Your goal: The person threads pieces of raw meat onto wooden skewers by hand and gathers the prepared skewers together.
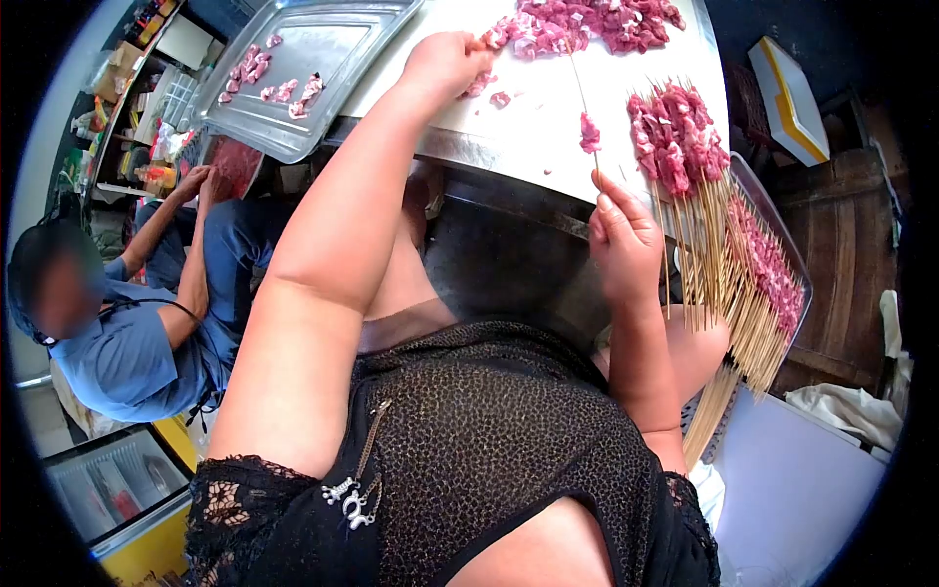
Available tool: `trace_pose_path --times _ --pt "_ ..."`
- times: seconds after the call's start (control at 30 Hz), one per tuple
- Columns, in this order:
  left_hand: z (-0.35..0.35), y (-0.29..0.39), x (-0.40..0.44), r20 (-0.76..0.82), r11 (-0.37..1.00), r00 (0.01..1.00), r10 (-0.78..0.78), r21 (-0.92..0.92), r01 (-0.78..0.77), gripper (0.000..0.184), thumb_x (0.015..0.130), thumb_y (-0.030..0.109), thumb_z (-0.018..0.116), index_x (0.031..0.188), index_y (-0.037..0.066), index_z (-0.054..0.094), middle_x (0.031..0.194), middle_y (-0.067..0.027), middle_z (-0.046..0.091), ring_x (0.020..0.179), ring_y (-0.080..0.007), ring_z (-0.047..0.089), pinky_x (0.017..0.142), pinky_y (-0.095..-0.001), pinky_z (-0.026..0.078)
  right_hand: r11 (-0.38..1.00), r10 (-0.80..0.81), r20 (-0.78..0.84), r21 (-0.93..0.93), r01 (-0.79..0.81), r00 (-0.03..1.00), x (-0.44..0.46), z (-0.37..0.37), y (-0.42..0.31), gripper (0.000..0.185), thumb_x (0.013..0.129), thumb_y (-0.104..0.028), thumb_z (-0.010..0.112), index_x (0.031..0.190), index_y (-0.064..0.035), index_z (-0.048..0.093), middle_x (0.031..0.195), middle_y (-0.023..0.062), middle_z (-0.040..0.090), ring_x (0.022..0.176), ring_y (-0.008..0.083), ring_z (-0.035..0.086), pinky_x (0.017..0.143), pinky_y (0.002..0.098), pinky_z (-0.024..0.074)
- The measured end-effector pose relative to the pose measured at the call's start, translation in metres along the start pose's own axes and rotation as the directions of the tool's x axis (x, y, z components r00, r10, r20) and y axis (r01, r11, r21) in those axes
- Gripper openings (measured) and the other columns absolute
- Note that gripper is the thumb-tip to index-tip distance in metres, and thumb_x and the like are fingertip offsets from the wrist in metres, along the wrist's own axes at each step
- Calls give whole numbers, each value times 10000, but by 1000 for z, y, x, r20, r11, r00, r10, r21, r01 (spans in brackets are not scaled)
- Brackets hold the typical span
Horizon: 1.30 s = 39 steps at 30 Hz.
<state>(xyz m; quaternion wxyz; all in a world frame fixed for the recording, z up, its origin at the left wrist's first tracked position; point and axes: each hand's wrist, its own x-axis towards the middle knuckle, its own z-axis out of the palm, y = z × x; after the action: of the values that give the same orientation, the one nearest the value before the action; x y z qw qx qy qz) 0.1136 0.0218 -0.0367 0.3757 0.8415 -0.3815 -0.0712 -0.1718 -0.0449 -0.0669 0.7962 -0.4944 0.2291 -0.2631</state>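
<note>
My right hand [626, 235] is closed in a pinch on a thin wooden skewer [581, 86], held upright near the board's front edge. One piece of raw meat [590, 133] is threaded partway along it. At the left end of the raw meat pile [597, 22], my left hand [448, 67] has its fingertips closed on a piece of meat; the fingers are partly hidden. Small meat scraps [500, 100] lie beside it on the white board [533, 122]. Right of my right hand, a bundle of loaded meat skewers [677, 137] rests with its sticks over the edge.
A metal tray [337, 49] with a few meat pieces stands at the left. More loaded skewers [768, 259] fill a tray at the right, above bare sticks [712, 411]. A co-worker in a blue shirt [127, 357] sits at left, hands over a container of red meat [233, 164].
</note>
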Motion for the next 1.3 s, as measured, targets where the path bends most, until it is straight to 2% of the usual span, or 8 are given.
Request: trace_pose_path --times 0.17,0.33,0.53,0.73,0.87,1.07,1.17,1.3 --pt "-13 20 -2 157 977 980 -119 192 88 203 766 217 640 874 50 681 756 -90 661 688 -123 625 643 -275 488 998 42 7 -49 -42 999 -3 0 1 298 897 -85 517 1181 -3 549 625 -52 454 464 11 336 390 152 252" --pt "-21 12 -1 41 729 994 -103 -677 104 179 855 156 589 928 0 636 877 -76 654 754 -146 621 696 -265 509 998 51 44 -49 -49 998 -3 0 2 297 898 -89 519 1179 0 550 627 -57 447 479 9 342 405 151 260" --pt "-18 29 -19 245 510 953 -181 -805 304 179 868 125 562 974 -12 605 894 -96 647 780 -158 626 706 -291 532 990 0 55 -142 8 998 -2 4 1 285 899 -83 516 1167 4 560 654 -65 451 529 8 364 462 146 288" --pt "-4 31 -24 158 875 977 -140 -443 197 181 828 106 626 984 15 634 854 -66 638 692 -88 594 617 -225 477 989 -62 -7 -136 60 998 0 -7 -6 276 897 -63 516 1159 9 564 670 -61 459 555 10 383 485 145 302" --pt "14 47 -35 157 898 895 418 77 -433 271 767 225 671 944 21 657 888 -128 644 752 -214 614 702 -298 484 987 -80 3 -139 80 997 1 -9 -6 281 896 -59 514 1164 14 558 675 -57 464 556 13 385 491 148 308" --pt "30 53 -32 380 838 900 212 403 -367 324 735 288 638 902 11 648 845 -147 642 739 -328 610 702 -374 483 984 -83 24 -153 86 996 -2 -8 -3 284 896 -58 513 1166 21 555 683 -54 471 563 13 388 497 152 315" --pt "27 47 -25 213 991 969 126 -81 -111 239 793 224 610 887 7 649 802 -113 656 670 -251 628 619 -331 495 986 -63 35 -150 68 997 -3 -9 -4 285 896 -58 514 1166 21 555 683 -56 472 564 12 390 496 152 315" --pt "9 55 -20 294 543 952 -80 -788 289 243 903 138 490 992 -73 572 909 -179 642 792 -222 649 718 -307 549 971 -49 49 -233 60 998 -6 -12 -3 275 891 -68 523 1151 -3 579 665 -60 475 554 10 394 499 154 324"
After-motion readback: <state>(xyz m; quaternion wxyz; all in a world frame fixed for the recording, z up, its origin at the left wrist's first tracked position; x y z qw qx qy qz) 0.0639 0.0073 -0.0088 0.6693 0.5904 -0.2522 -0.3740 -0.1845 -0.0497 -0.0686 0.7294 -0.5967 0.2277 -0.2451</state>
